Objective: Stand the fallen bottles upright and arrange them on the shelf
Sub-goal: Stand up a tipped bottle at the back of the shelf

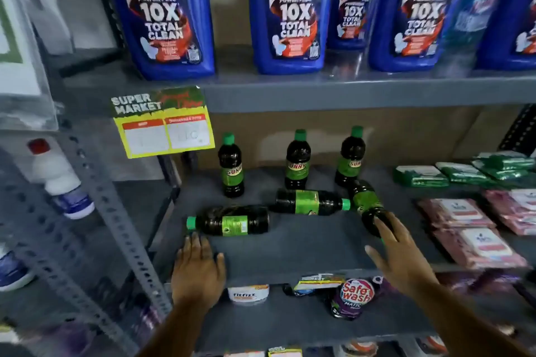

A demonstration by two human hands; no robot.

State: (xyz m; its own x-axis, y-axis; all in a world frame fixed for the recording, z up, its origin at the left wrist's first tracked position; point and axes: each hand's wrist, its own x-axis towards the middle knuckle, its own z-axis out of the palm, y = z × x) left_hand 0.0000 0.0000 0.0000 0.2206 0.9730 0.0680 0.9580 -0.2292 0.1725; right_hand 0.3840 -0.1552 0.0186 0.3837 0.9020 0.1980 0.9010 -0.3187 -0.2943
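On the grey middle shelf (pixel 290 246) stand three dark bottles with green caps and green labels in a back row: the left upright bottle (pixel 231 166), the middle upright bottle (pixel 297 161) and the right upright bottle (pixel 349 158). In front of them three more lie fallen. The left fallen bottle (pixel 232 220) lies with its long axis across the shelf, its cap pointing left. The middle fallen bottle (pixel 310 201) also lies crosswise, but its cap points right. The right fallen bottle (pixel 369 207) lies on a slant, its base towards the back row and its neck end towards the shelf's front, partly hidden behind the right hand (pixel 397 252).

The right hand's fingers (pixel 383 226) are spread, their tips over that bottle's near end; they are not closed around it. The left hand (pixel 197 266) rests flat at the shelf's front edge, fingers loosely together, tips just beside the left fallen bottle's cap. Blue Harpic bottles (pixel 290 14) line the shelf above.
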